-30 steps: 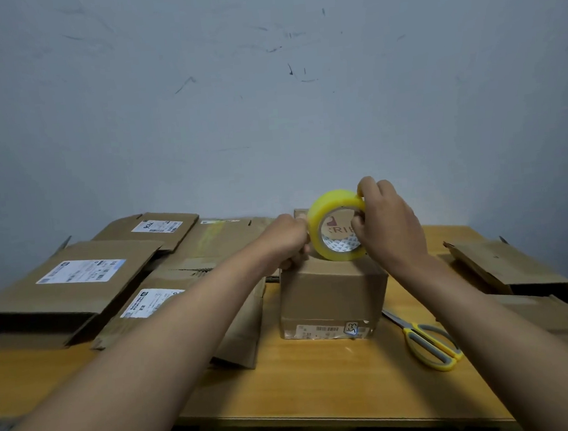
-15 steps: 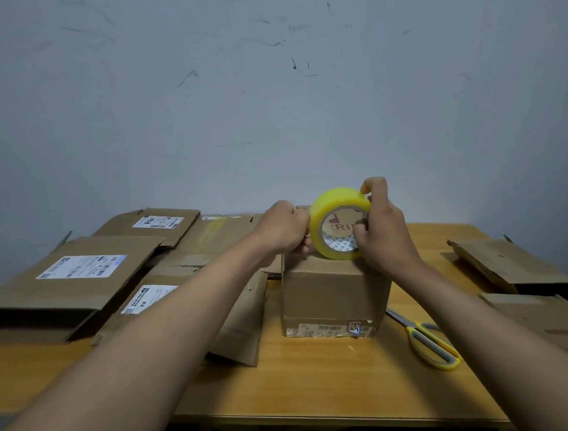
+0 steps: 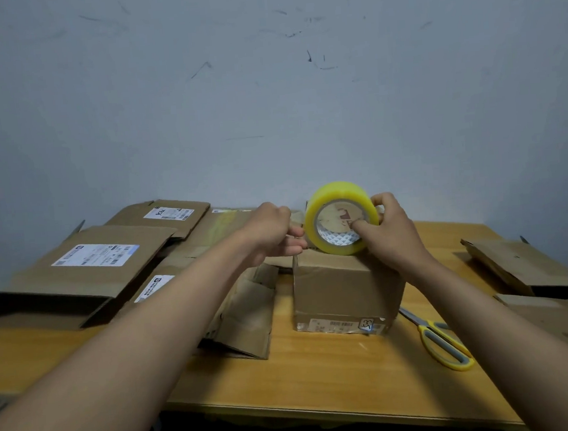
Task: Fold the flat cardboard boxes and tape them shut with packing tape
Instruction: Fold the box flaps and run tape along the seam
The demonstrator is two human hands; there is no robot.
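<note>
A folded brown cardboard box (image 3: 346, 288) stands upright in the middle of the wooden table (image 3: 322, 368). Just above its top hangs a yellow roll of packing tape (image 3: 337, 199). My right hand (image 3: 393, 234) grips the roll, thumb inside the core and fingers over the rim. My left hand (image 3: 274, 233) is closed at the roll's left edge, over the box's top left corner, fingers pinched; whether it holds the clear tape end I cannot tell.
Several flat cardboard boxes (image 3: 106, 260) with white labels lie piled on the left. More flattened cardboard (image 3: 524, 264) lies at the right edge. Yellow-handled scissors (image 3: 438, 339) lie right of the box. A grey wall rises behind the table.
The roll has turned and lifted slightly in my right hand, whose thumb has slid into the core. My left hand has drawn a little away from the roll.
</note>
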